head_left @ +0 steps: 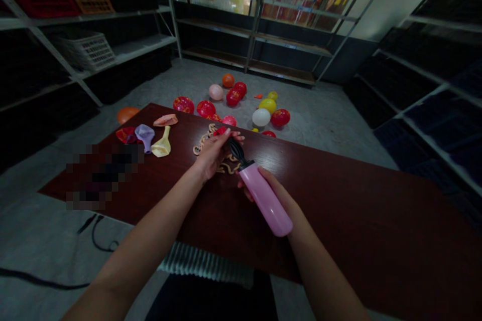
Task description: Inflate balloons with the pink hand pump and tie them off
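Observation:
A pink hand balloon pump (265, 200) with a black, ribbed-looking nozzle end (236, 150) slants over the dark table. My right hand (276, 188) is wrapped round its pink barrel from the right. At the nozzle end, my left hand (215, 153) closes its fingers on a small limp red balloon (219, 131), partly hidden by those fingers. Whether the balloon's neck sits over the nozzle is hidden. Beige uninflated long balloons (228, 166) lie in a tangle under and around my left hand. Further left lie flat balloons: yellow (161, 145), lavender (144, 135), red (126, 134) and peach (165, 120).
The dark brown table (357, 210) stretches far to the right. A blurred-out patch (105, 175) covers something at its left end. Inflated balloons (261, 117) lie on the concrete floor beyond it. Metal shelving (248, 35) lines the walls; a black cable (41, 281) lies at left.

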### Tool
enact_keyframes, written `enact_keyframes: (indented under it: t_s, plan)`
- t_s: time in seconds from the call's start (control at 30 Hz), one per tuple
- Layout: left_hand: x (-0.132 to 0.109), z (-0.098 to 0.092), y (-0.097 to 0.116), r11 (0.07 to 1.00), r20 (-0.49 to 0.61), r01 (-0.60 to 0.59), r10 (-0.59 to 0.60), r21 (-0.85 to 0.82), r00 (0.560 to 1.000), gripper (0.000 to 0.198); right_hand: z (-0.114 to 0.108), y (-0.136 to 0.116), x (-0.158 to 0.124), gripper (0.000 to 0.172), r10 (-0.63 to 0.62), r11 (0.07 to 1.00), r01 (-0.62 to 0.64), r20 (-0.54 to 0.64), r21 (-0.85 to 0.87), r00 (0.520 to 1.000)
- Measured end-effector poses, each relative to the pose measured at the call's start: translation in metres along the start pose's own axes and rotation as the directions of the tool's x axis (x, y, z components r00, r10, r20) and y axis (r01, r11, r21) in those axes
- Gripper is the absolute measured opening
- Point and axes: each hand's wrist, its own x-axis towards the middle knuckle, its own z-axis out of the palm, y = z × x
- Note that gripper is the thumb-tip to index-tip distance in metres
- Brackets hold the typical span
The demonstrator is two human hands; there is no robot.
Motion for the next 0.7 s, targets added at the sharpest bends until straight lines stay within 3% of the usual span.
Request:
enact_keyframes:
  t_s: [0.37,0.7]
  plan:
    - [-0.001,0.0,-0.008,0.998,-0.004,0.013,-0.013,0.058,1.0,0.025,-0.001,0.002,0.0,0.054,0.014,1.0,-0.016,-0.076,-0.027,0.997]
    - [-0.001,-0.001,-0.009,0.993,0.047,0.056,-0.061,0.103,0.997,0.031,-0.006,0.002,0.002,0.057,0.054,0.998,-0.052,-0.05,0.043,0.997]
